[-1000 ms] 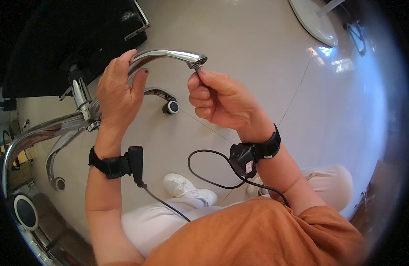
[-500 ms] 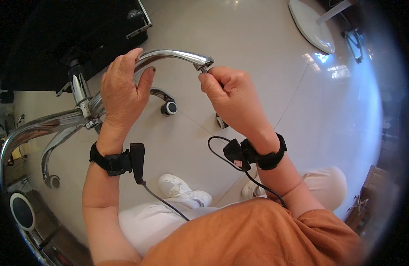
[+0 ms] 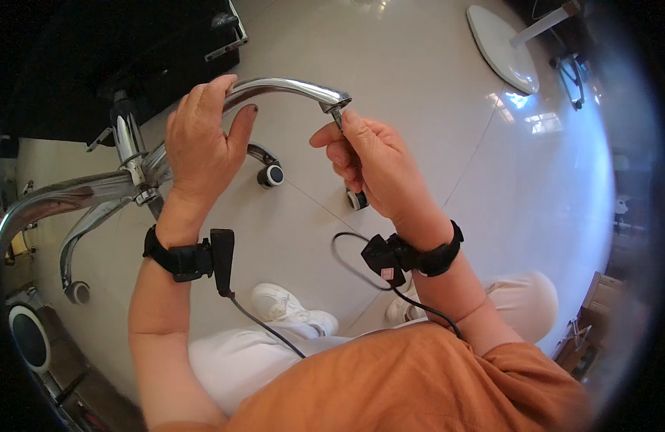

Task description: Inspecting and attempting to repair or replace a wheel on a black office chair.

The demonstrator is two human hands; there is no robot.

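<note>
A chrome swivel-chair base lies on its side, one curved leg [image 3: 289, 85] arching across in front of me. My left hand [image 3: 203, 140] grips this leg near its middle, fingers over the far side and thumb apart from them. A thin metal shaft [image 3: 337, 117] sticks out from the underside of the leg's tip. My right hand [image 3: 372, 158] holds that shaft between thumb and curled fingers, with the index finger partly stretched out. The shaft's lower end is hidden in the hand, so I cannot tell its kind.
A black seat [image 3: 51, 72] adjoins the base's chrome column [image 3: 131, 137]. Casters show on other legs, one [image 3: 271, 176] beyond my left hand. Another caster [image 3: 357, 199] appears just below my right hand. A white round stand base [image 3: 501, 50] is at far right.
My right hand has turned and loosened from a tight fist, its index finger now reaching left. More of the shaft shows. My left hand keeps its place on the leg.
</note>
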